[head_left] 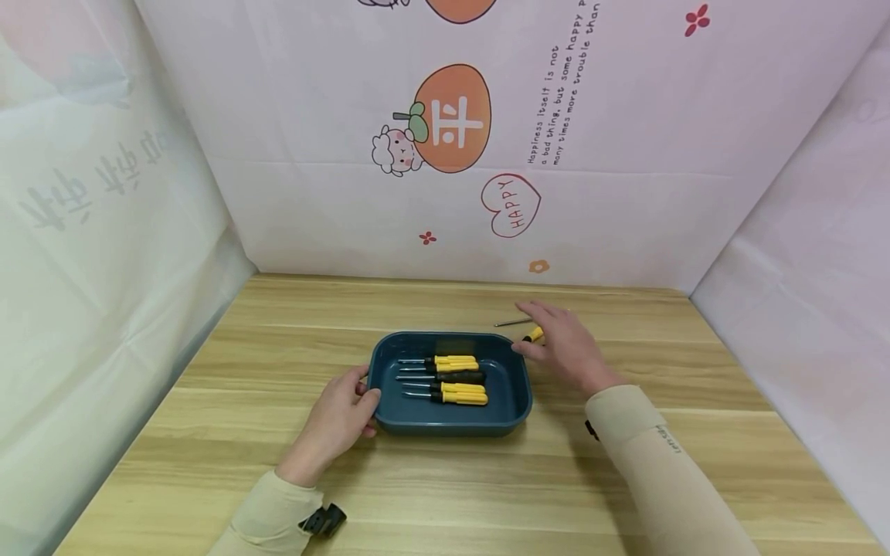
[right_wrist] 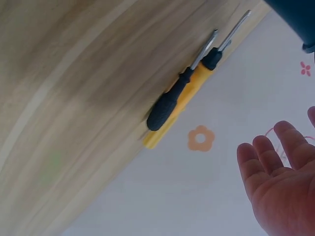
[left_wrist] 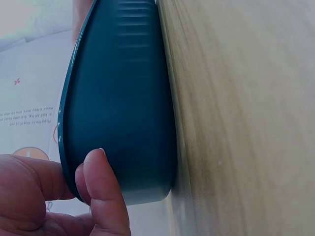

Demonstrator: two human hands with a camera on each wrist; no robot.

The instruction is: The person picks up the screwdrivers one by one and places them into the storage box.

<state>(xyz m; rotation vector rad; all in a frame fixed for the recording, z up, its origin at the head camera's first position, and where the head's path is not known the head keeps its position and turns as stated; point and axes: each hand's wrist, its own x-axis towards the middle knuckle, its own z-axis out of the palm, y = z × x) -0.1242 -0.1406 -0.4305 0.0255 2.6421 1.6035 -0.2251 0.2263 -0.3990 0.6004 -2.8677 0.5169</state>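
A dark teal plastic box (head_left: 455, 427) stands on the wooden table. Inside it lie several screwdrivers, most with yellow handles (head_left: 464, 398) and one with a black handle (head_left: 462, 377), shafts toward the left. My left hand (head_left: 341, 413) grips the box's left end, thumb over the rim and fingers against the outer wall (left_wrist: 123, 108). Over the box's far right corner hovers my right hand (head_left: 566, 347), fingers extended and palm bare in the right wrist view. Near it on the table lie a black-handled screwdriver (right_wrist: 164, 109) and a yellow-handled screwdriver (right_wrist: 196, 82), side by side, partly hidden in the head view.
The pale wooden table (head_left: 431, 494) carries the box and the loose screwdrivers. White printed sheets (head_left: 313, 170) hang behind it and on both sides. A small black device (head_left: 324, 520) sits at my left sleeve.
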